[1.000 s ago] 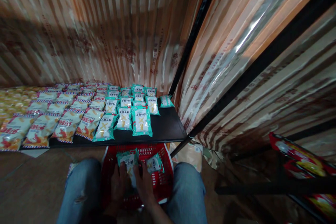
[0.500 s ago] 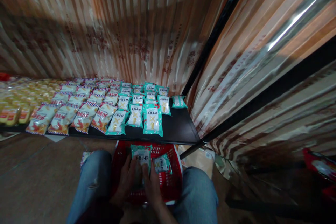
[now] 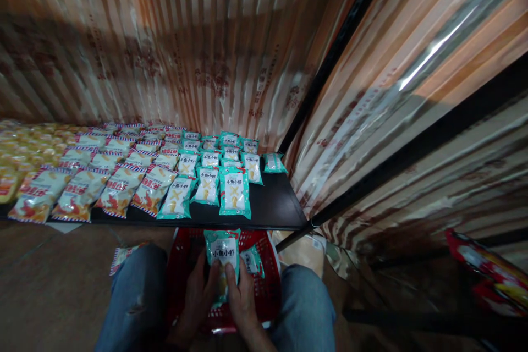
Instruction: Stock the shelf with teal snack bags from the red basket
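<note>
Between my two hands is a teal-and-white snack bag [image 3: 223,250], upright with its printed face toward me. My left hand [image 3: 202,280] grips its left side, and my right hand [image 3: 241,289] grips its right side, both thumbs lying on the front. Below the hands a red plastic basket [image 3: 270,280] stands between my knees. Another teal snack bag [image 3: 253,261] lies in the basket, to the right of my right hand. Ahead, rows of matching teal bags [image 3: 235,191] stand or lean on a black shelf [image 3: 276,203].
Left of the teal bags are rows of red-and-white striped snack bags [image 3: 120,190], then yellow packs [image 3: 25,148]. A loose bag [image 3: 121,257] lies on the floor by my left knee. Black metal posts [image 3: 350,195] rise at right, before striped sheeting [image 3: 231,55]. Red packages [image 3: 487,264] sit far right.
Both hands have raised the held bag slightly toward me, so more of its front shows. The shelf has shifted a little left in view.
</note>
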A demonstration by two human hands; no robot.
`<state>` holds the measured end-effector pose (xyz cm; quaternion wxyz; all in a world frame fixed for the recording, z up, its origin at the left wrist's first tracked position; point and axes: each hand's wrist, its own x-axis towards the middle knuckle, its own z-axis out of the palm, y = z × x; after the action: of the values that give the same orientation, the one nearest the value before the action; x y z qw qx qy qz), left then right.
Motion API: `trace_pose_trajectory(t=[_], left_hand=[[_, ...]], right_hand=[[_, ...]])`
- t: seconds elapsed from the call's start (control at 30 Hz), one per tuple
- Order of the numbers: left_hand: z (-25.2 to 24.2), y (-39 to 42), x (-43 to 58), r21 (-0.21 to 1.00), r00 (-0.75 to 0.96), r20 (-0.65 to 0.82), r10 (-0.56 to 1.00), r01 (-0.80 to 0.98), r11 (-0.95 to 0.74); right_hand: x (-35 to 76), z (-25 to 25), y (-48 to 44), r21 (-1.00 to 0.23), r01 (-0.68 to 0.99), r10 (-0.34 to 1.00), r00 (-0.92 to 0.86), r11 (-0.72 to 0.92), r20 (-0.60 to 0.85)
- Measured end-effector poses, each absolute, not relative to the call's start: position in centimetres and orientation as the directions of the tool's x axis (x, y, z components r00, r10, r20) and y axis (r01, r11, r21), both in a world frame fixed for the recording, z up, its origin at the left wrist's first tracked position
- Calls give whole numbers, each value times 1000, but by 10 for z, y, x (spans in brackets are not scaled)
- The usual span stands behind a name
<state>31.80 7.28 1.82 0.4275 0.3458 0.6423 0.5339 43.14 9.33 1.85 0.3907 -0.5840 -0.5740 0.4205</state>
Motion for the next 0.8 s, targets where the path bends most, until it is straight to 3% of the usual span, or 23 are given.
trace_pose_trajectory(t=[0.23,0.4,0.6,0.8], left_hand=[[42,108,357,997,-335,-48,941,33,63],[58,140,383,1000,-297,-14,955,10,18],[78,175,396,999,-264,-26,964,-32,18],[78,203,406,987,-317,86,945,156,-38]], right_hand=[[466,45,124,-936,346,993,68,72,101],[490,55,152,-930,367,978,187,16,91],[506,63,186,-937,349,986,159,-6,53],[512,72,220,-913,405,978,165,50,126]])
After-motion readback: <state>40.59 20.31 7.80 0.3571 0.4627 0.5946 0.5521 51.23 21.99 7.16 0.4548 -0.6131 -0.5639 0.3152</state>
